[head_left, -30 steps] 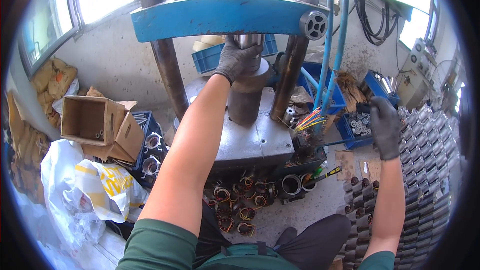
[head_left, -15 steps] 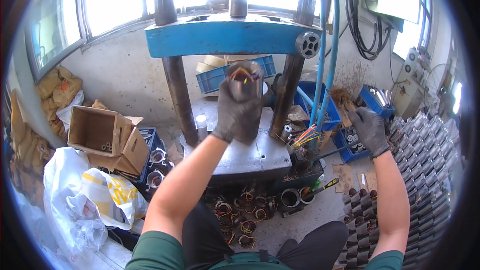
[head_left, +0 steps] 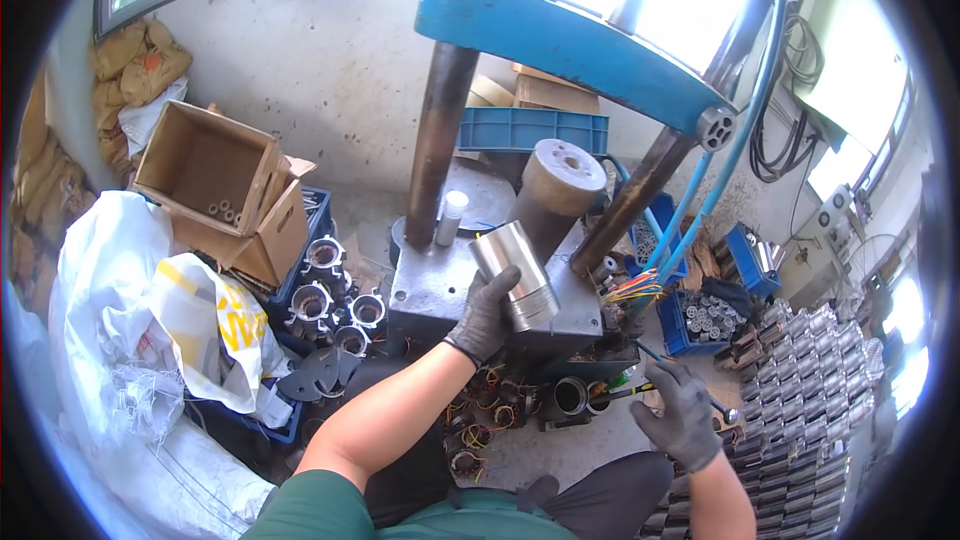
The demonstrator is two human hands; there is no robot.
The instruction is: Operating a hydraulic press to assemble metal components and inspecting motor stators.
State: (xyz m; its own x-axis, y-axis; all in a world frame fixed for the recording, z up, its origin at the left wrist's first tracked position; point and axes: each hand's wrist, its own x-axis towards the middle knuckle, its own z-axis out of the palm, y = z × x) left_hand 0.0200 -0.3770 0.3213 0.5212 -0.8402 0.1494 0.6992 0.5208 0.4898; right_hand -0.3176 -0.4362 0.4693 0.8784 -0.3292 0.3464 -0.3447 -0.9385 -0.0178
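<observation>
My left hand (head_left: pixel 483 320), in a dark work glove, is wrapped round a shiny metal motor housing (head_left: pixel 512 265). The housing is a tilted cylinder with ringed grooves near its lower end, held just above the front of the press bed (head_left: pixel 425 285). On that bed stand a thick round steel block (head_left: pixel 563 175) and a small pale cylinder (head_left: pixel 453 218). My right hand (head_left: pixel 682 415), also gloved, hovers low on the right with fingers apart and nothing in them. Beside it is a dark lever with a shiny round knob (head_left: pixel 730 416).
A blue press frame (head_left: pixel 560 40) stands on steel columns. Stacked metal housings (head_left: pixel 800 380) fill the right floor; blue bins (head_left: pixel 690 340) stand behind. Wound stators (head_left: pixel 470 430) lie beneath the bed. At left are a cardboard box (head_left: pixel 270 240), metal end caps (head_left: pixel 312 302) and white sacks (head_left: pixel 120 310).
The view has swung left. My left hand has lowered the housing and tipped it, so its wired open end no longer faces me. My right hand has come down toward the lever.
</observation>
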